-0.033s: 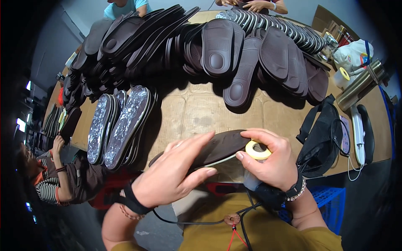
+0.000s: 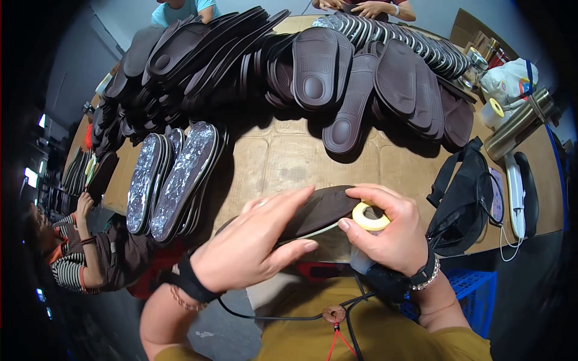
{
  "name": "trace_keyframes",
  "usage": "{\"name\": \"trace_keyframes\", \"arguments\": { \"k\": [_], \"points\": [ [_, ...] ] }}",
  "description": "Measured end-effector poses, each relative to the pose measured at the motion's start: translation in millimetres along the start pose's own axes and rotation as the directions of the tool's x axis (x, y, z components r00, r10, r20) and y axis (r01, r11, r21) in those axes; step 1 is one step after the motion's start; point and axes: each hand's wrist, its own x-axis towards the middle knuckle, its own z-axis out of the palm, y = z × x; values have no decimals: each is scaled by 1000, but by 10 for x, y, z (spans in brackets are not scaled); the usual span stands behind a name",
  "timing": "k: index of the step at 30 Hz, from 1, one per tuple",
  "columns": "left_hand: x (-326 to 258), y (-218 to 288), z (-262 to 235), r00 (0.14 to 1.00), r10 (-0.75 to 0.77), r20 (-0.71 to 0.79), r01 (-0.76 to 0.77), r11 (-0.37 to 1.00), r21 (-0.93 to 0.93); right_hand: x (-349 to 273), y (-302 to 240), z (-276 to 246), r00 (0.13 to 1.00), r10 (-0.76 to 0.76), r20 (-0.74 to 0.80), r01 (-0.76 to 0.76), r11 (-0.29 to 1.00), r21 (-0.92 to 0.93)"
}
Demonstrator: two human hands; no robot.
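A dark brown shoe insole [image 2: 325, 207] with a pale lower edge lies tilted between my hands, above the table's near edge. My left hand [image 2: 244, 259] rests along its left part, fingers stretched out and thumb apart near the lower edge; the palm hides that end. With my right hand [image 2: 397, 231] I grip the insole's right tip and a small roll of yellow tape [image 2: 362, 220]. The index finger is over the tip, and the thumb presses by the roll. Black bands circle both wrists.
Dark insoles [image 2: 313, 66] are heaped across the table's far side. At left stand insoles with shiny silvery faces [image 2: 186, 180]. A black bag [image 2: 460, 204], a metal flask [image 2: 521, 123] and another tape roll [image 2: 495, 108] are at right. Co-workers sit at the left [image 2: 75, 259] and far side.
My left hand has shifted very slightly to the right along the insole, and its forearm has swung a little to the left. My right hand looks unmoved.
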Motion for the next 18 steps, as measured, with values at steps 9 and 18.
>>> {"name": "trace_keyframes", "arguments": {
  "k": [9,18],
  "points": [
    [494,-206,-121,936,-22,351,130,948,-290,71,-109,-29,968,-245,46,249,962,-109],
    [390,-74,-215,950,-3,313,158,868,-471,162,-86,-246,940,-307,146,261,928,267]
  ]
}}
